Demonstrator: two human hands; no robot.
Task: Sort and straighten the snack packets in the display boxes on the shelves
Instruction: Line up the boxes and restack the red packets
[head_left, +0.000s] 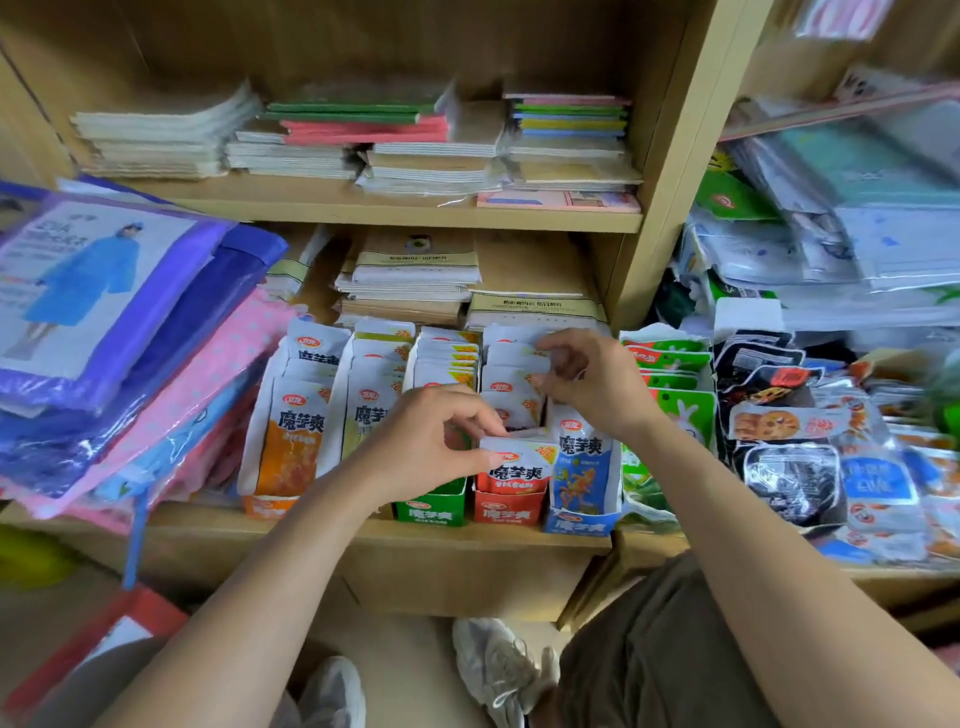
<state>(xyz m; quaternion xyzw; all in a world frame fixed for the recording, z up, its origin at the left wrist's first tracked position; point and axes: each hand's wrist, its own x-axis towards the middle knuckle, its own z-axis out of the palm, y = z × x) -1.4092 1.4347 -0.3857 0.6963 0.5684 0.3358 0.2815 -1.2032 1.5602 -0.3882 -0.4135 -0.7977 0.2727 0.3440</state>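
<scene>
The left hand (434, 436) has its thumb and fingers closed tight on the top edge of a red packet (514, 467). This red packet stands at the front of the red box (506, 512), right under the fingertips. The right hand (587, 382) is just behind and a bit to the right of the left hand. Its fingers are curled over, and its thumb pinches the tops of the back packets (511, 374), the white ones standing in a row deeper in the same red line. Just under the right wrist stands a blue packet (584, 467) in a blue box (582, 526), touching the red box. Below the left palm is a green box (434, 512). Further left of that hand is an orange packet (293, 441) standing up in an orange box (270, 506). To the right of the right hand is a row of green packets (670, 361). All the boxes sit side by side on a wooden shelf (467, 540). Behind both hands lie piles of notebooks (415, 275). Far left of the hands are purple raincoat bags (104, 291), leaning in a heap.
</scene>
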